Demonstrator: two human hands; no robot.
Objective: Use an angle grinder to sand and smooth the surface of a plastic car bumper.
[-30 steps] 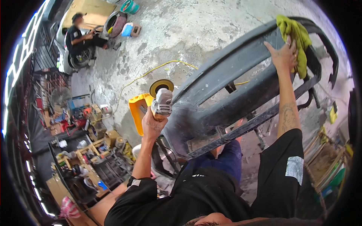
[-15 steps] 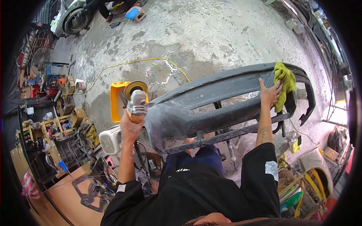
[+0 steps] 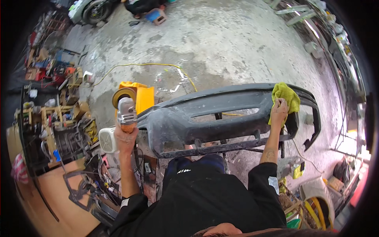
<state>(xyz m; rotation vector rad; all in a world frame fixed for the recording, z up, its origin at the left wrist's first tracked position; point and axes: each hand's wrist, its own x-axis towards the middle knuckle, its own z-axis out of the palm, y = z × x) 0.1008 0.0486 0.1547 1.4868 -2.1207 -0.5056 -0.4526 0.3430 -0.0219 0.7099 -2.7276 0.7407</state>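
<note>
My left hand (image 3: pixel 125 139) is wrapped round an angle grinder (image 3: pixel 127 112), its head pointing away from me. The grinder's round disc (image 3: pixel 124 94) is raised at the far end, left of a dark grey car bumper (image 3: pixel 173 130) and apart from it. The bumper lies across in front of me, with dusty, scuffed patches on its left half. At its right part, my right hand (image 3: pixel 279 110) grips a yellow-green cloth (image 3: pixel 289 96) that drapes over the bumper's upper edge. The fingertips are pinched into the cloth.
A yellow plastic object (image 3: pixel 144 98) stands behind the grinder, and a white stool (image 3: pixel 107 140) is at left. A yellow cable (image 3: pixel 134 64) runs over the concrete floor. Shelves of tools (image 3: pixel 59 126) line the left. Another person (image 3: pixel 140 7) sits far off near a car (image 3: pixel 89 12).
The grinder has moved left, away from the bumper's end. My right hand, flat on the bumper beside the cloth before, now grasps the cloth. The view has shifted.
</note>
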